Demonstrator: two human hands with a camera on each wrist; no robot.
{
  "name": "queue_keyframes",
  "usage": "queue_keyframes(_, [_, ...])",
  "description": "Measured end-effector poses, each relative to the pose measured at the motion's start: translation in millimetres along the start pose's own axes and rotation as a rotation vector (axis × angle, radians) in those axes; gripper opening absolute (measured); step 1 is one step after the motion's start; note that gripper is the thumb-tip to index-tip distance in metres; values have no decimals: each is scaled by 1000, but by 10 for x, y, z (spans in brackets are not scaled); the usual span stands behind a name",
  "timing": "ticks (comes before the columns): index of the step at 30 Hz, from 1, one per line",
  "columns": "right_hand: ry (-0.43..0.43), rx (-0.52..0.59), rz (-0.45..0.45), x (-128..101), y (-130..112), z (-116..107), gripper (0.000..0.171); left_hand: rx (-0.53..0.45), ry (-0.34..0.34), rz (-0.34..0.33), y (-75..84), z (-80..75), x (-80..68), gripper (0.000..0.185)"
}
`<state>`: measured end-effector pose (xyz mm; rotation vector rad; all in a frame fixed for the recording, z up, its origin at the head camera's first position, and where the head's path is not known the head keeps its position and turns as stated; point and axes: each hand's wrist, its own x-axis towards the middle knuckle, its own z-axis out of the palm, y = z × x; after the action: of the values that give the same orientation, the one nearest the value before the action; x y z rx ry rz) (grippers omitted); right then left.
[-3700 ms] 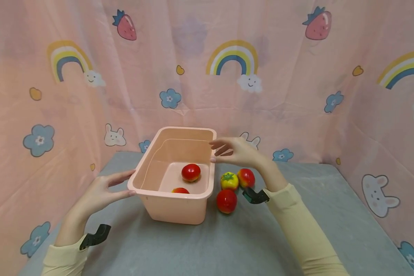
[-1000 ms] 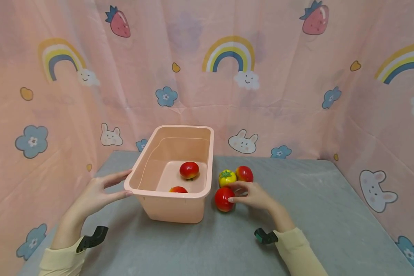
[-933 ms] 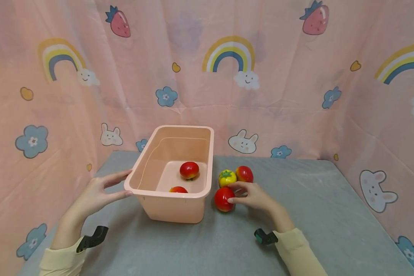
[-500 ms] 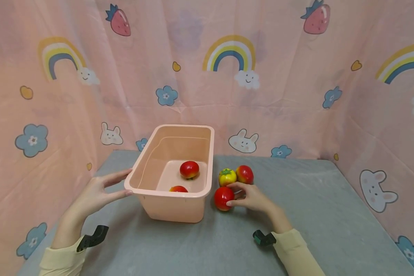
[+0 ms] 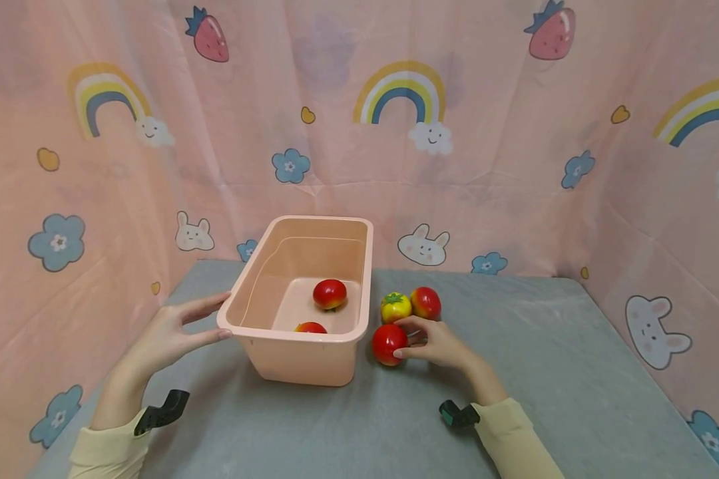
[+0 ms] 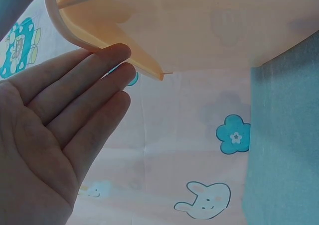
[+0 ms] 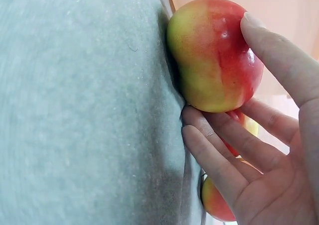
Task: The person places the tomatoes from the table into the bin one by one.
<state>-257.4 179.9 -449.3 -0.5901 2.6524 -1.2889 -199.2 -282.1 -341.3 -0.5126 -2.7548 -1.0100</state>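
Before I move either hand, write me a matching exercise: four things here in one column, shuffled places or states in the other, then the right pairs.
1. left hand
2. right hand
3. yellow fruit with green calyx
4. pink plastic bin

A. on the grey cloth, right of the bin
B. containing two red fruits
C. at the bin's near left corner
D. gripping an apple-like red fruit

Pairs: 1-C, 2-D, 3-A, 4-B

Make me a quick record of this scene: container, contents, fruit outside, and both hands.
Container: peach bin on gray cloth
Inside: two red fruits, one partly hidden by the front wall
Outside: yellow fruit, far red fruit, near red fruit
Left hand: touching the bin's near-left corner
Right hand: thumb and fingers around the near red fruit
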Motion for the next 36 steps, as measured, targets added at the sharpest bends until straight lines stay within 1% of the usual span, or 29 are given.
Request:
queue_keyframes(6, [-3, 11, -5, -8, 2, -5, 59, 17, 4, -5, 1, 6, 1, 59])
queue_keyframes(11, [1, 18, -3, -12, 1, -13, 59, 7, 4, -6, 3, 6, -3, 59])
queue_keyframes(15, [4, 19, 1, -20, 7, -19, 59, 19, 5, -10, 5, 4, -4, 59])
queue_keyframes(19, [4, 39, 4, -34, 16, -35, 59, 23, 4, -11, 8, 3, -3, 59])
queue_keyframes(26, [18, 64, 37, -66, -6, -104, 60, 24, 8, -13, 25, 1, -1, 59])
queue_keyframes(36, [37, 10, 26, -98, -56, -257, 63, 23, 8, -15, 27, -4, 1, 59])
